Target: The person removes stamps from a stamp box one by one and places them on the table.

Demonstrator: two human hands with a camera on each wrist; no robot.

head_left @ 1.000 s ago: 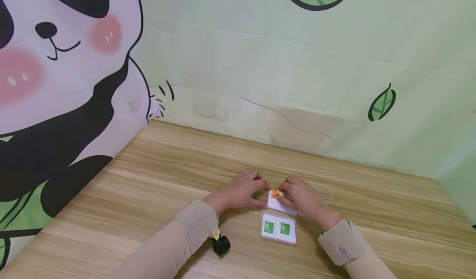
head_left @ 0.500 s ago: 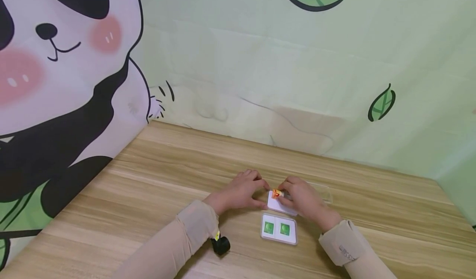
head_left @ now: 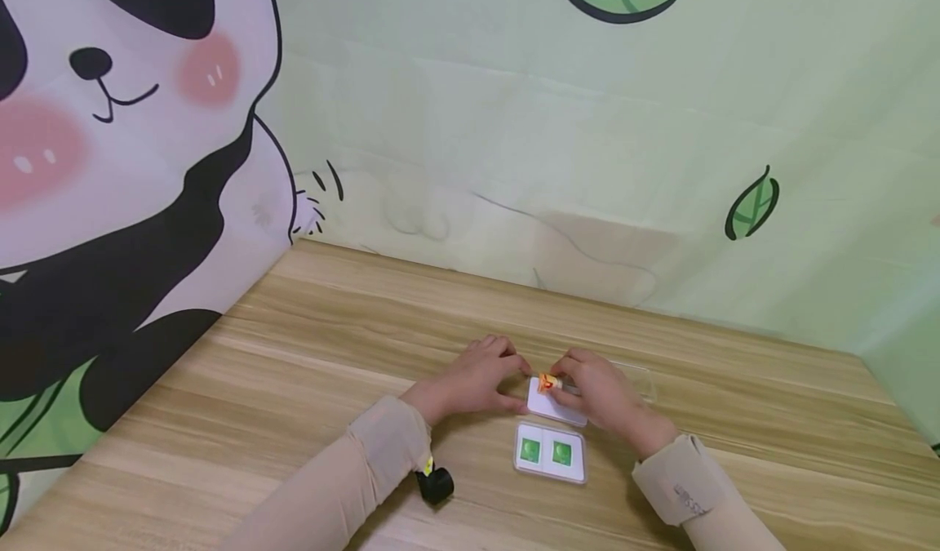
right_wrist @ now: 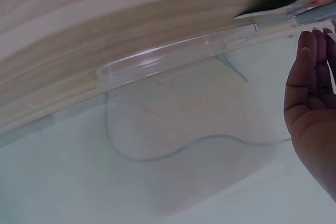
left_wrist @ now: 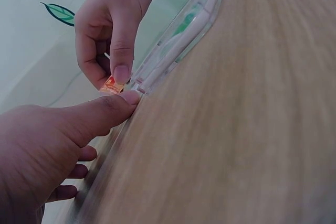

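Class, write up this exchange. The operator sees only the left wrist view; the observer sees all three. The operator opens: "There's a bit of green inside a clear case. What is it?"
Observer: The head view shows two green pictures side by side in that case.
Operator: What is below the orange piece that the right hand pinches?
Observer: A white rectangle, by the head view; I cannot tell whether they touch.
Operator: Anything beyond that hand?
Observer: Yes, the right wrist view shows a clear plastic tray on the table.
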